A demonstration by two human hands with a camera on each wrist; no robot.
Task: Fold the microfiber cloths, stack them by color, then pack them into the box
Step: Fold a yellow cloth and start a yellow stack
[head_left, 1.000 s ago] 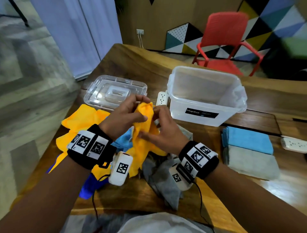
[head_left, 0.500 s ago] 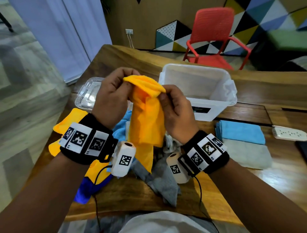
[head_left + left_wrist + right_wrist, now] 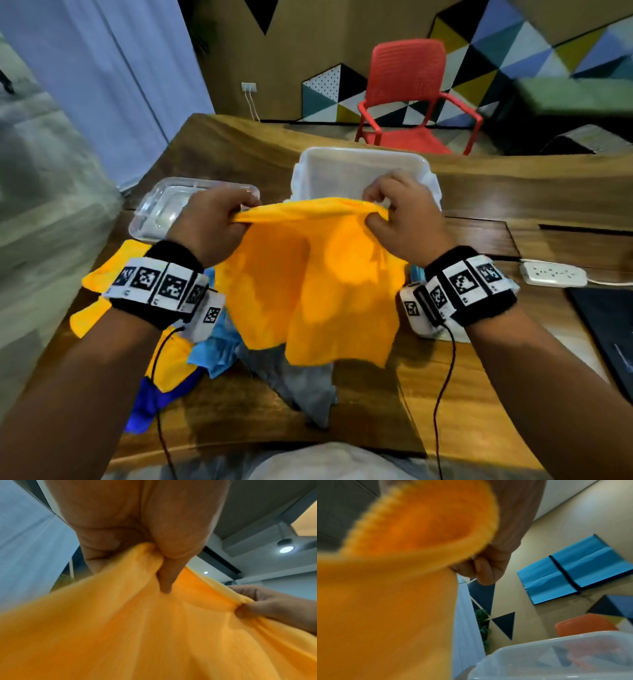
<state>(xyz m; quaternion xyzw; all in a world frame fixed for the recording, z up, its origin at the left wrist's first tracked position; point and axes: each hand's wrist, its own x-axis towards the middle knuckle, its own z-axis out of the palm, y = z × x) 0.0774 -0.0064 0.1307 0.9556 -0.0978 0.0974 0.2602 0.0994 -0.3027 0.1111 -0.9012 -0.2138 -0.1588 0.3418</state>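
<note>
At the centre of the head view, an orange cloth (image 3: 308, 281) hangs spread out between both hands, raised above the tabletop (image 3: 479, 394). The left hand (image 3: 212, 226) pinches its upper left corner with curled fingers, and the right hand (image 3: 404, 216) pinches the upper right corner the same way. Its lower edge dangles over a heap of unfolded cloths (image 3: 219, 353) in blue, grey and orange. Behind the hands, the clear box (image 3: 359, 164) stands open, its lid (image 3: 164, 209) to the left of it.
</note>
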